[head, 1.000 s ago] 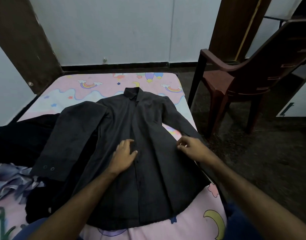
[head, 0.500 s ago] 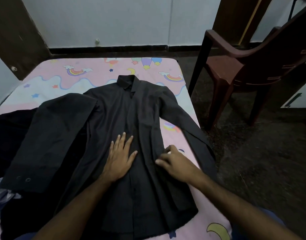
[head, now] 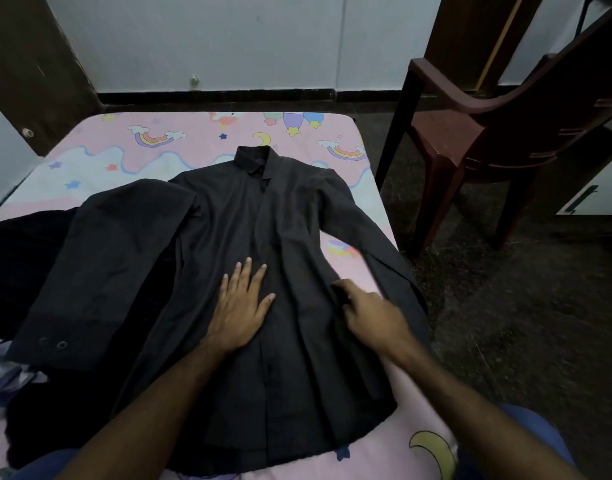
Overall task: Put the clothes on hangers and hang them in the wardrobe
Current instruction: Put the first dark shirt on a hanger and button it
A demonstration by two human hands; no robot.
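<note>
Dark grey cloth, thin and woven, makes up the shirt (head: 249,271), which lies spread on its back, front side up, on the bed (head: 200,147), with the collar (head: 256,161) at the far end and the hem near the person. I judge it light and fully soft: it will fold and sag wherever it is lifted, and it cannot break. It may slide a little on the pink printed sheet (head: 377,455). The placket seems closed down the middle, but the buttons are hard to see in this dim light.

The left hand (head: 240,306) rests flat on the chest of the shirt, fingers straight and a little spread, holding nothing. The right hand (head: 370,313) lies on the right edge of the body, near where the right sleeve (head: 377,251) runs down toward the bed edge. Its fingers look curled into the cloth, but they are blurred, so I cannot tell whether they pinch it. The left sleeve (head: 100,271) is folded down, its cuff with two buttons toward the near left corner.

For a hanger, the best places to take hold are the two shoulders or the collar, so the weight hangs evenly.

No hanger and no wardrobe interior are visible. More dark clothes (head: 23,258) are heaped on the left of the bed, partly under the sleeve. A brown plastic chair (head: 477,133) stands beside the bed with nothing on its seat.
</note>
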